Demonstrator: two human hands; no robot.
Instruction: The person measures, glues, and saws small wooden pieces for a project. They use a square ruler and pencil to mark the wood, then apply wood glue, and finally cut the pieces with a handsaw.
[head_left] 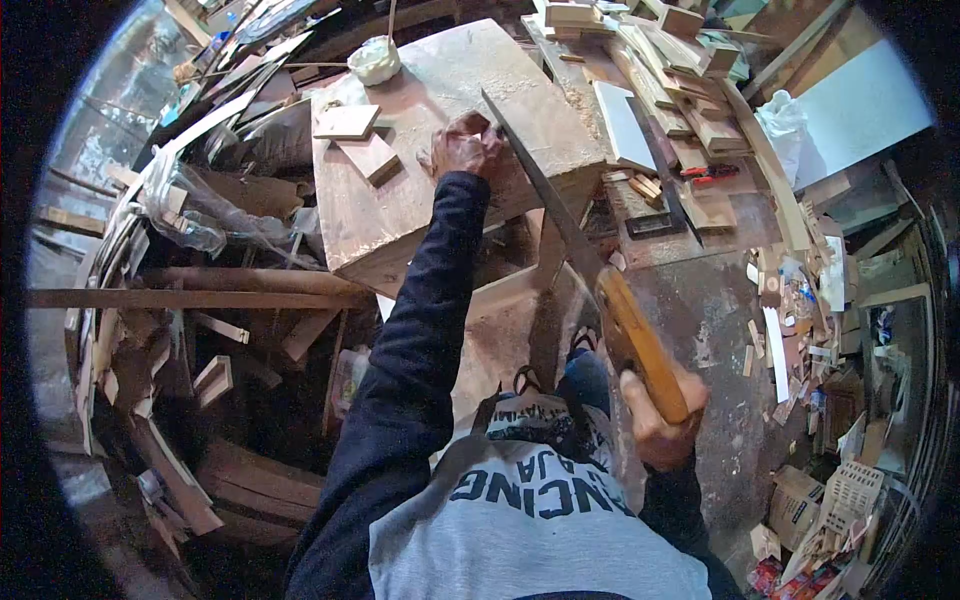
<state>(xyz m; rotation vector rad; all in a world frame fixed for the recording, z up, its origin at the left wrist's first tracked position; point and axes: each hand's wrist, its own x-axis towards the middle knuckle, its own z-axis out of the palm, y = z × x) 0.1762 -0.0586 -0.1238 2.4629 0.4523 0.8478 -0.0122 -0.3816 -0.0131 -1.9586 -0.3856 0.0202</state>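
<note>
A handsaw with a wooden handle (640, 345) and a long dark blade (545, 190) points up and to the left. My right hand (664, 415) is closed round the rear of its handle. The front of the blade lies over the wooden worktop (450, 75), beside my left hand. Fingers bent, my left hand (468, 146) presses on a small pale piece at the worktop; most of that piece is hidden under the fingers. Left of this hand, two short wood pieces (346, 122) (371, 158) lie partly overlapping. A whitish lumpy container (374, 61) with a stick stands behind them.
Stacked boards (670, 90) and red-handled pliers (710, 173) lie at the upper right. Wood scraps (790, 330) cover the floor at the right. A long beam (200, 298) crosses at the left, near plastic sheeting (190, 215). My feet are below the worktop.
</note>
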